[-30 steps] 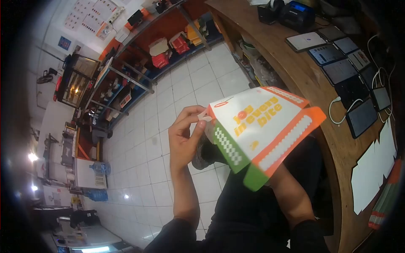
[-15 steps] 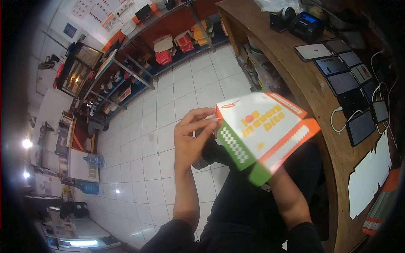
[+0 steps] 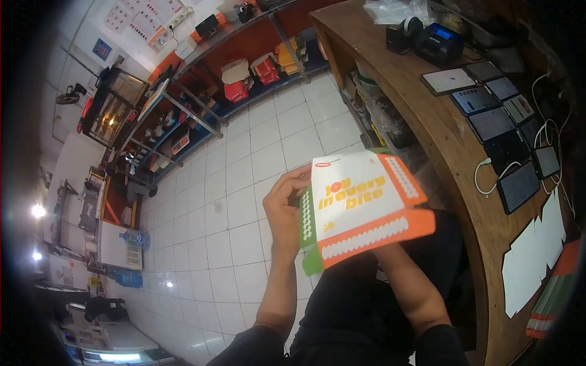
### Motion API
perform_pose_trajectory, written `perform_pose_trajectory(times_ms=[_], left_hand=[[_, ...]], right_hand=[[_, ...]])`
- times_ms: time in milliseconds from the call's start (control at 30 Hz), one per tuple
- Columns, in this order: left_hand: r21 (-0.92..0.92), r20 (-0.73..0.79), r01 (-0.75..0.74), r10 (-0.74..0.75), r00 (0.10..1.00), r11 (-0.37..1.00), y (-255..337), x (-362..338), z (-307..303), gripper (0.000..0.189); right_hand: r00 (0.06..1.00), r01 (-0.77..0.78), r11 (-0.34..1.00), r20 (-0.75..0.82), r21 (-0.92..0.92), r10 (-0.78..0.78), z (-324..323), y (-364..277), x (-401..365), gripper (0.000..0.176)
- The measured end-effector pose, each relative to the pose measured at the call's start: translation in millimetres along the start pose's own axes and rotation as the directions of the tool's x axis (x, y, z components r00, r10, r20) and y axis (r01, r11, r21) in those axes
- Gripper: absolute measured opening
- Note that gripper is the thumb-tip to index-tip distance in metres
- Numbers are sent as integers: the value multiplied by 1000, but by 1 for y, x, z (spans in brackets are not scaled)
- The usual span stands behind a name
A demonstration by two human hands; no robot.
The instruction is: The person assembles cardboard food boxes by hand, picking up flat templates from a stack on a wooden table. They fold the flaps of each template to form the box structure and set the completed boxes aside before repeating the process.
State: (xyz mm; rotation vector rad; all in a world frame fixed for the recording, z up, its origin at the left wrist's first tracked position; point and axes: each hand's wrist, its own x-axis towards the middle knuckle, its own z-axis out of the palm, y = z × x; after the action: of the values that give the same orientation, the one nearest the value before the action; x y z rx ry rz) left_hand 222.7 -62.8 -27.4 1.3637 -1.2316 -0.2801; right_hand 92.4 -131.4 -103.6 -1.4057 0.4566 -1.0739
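A printed cardboard food box (image 3: 351, 189), white with orange and green side flaps and yellow lettering "joy in every bite", is held up above my lap. Its flaps stick out at the near and right sides. My left hand (image 3: 284, 204) is closed on its left edge by the far corner, with the fingertips partly behind the card. The right forearm reaches up under the box from the near side. My right hand is behind the card, so its fingers are hidden.
A wooden desk (image 3: 421, 131) runs along the right, bearing several phones (image 3: 491, 124), cables and a black device with a blue display (image 3: 438, 44). White cut card (image 3: 534, 262) and a stack of printed card (image 3: 552, 299) lie at its near end. Metal shelves (image 3: 268, 30) stand across the tiled floor.
The box has turned, so its lettering sits more level, and it has shifted slightly left and down. My left hand has moved a little right and down with it.
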Motion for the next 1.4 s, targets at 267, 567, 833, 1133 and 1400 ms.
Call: perform_pose_trajectory(times_ms=[267, 567, 833, 1133, 1400], left_hand=[[468, -154, -227, 332, 931, 854, -26, 6, -26, 21], [-16, -464, 64, -64, 884, 998, -5, -4, -5, 45], [-415, -175, 217, -312, 934, 883, 6, -6, 3, 53], [99, -275, 132, -100, 956, 986, -17, -22, 3, 39], [8, -249, 57, -53, 967, 998, -31, -13, -21, 46]], right_hand=[[809, 199, 588, -207, -784, -550, 1, -61, 35, 43], [914, 121, 958, -348, -258, -210, 0, -47, 40, 19], [787, 600, 587, 270, -544, -554, 19, -54, 30, 21], [969, 190, 972, -134, -135, -208, 23, -60, 24, 7], [994, 113, 987, -17, 111, -112, 25, -53, 24, 9]])
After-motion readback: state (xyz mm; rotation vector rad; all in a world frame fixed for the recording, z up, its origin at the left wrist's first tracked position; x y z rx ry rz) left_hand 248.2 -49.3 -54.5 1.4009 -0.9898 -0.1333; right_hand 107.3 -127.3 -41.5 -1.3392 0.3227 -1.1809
